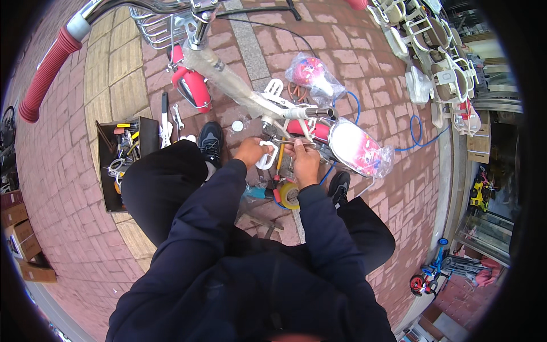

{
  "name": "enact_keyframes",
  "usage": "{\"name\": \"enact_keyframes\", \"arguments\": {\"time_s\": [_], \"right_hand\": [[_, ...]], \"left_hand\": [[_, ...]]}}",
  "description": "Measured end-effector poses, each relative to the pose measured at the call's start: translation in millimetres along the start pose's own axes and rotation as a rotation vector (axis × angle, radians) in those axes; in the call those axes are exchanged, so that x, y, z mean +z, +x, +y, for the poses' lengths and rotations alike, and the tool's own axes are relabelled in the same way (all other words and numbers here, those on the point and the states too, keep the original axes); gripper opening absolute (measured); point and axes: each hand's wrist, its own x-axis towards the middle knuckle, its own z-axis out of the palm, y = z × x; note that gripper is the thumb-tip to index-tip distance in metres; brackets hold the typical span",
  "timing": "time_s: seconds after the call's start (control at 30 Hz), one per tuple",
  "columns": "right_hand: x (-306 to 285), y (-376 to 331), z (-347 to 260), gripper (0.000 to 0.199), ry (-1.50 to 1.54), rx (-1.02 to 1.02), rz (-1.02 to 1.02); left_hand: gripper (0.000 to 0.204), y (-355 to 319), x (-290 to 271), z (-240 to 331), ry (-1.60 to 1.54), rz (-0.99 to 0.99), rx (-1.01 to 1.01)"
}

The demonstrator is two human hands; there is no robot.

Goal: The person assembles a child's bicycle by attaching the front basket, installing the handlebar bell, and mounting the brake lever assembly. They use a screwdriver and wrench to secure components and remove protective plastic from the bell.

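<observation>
A small bicycle frame (228, 77) in clear wrap stands before me. My left hand (250, 152) is closed beside its crank area, fingers curled at a white, loop-shaped part (266, 157). Just right of it, my right hand (303, 161) pinches a thin metal rod-like tool (285, 142) that reaches toward the crank. Its exact kind is too small to make out. Behind the hands are a red fender (310, 130) and a white and pink oval panel (354, 149) partly wrapped in plastic.
An open toolbox (144, 137) lies at left, near a spanner (178, 115) and an adjustable wrench (165, 119). Yellow tape (289, 195) and a hammer (265, 223) lie between my feet. A blue hose (419, 139) crosses the paving at right, beside stacked white child seats (447, 77).
</observation>
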Motion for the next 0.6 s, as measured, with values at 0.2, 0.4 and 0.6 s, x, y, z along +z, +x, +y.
{"name": "enact_keyframes", "arguments": {"time_s": [0.2, 0.4, 0.6], "right_hand": [[-13, 4, 41, 0.015, 0.569, 0.284, 0.070], [-16, 15, 62, 0.014, 0.792, 0.497, 0.104], [15, -2, 1, 0.023, -0.456, -0.219, -0.020]], "left_hand": [[0.021, -1, -1, 1, -0.048, -0.026, 0.002], [0.020, -7, -1, 10, -0.129, -0.046, -0.054], [0.019, 0, -1, -3, -0.072, -0.076, -0.017]]}}
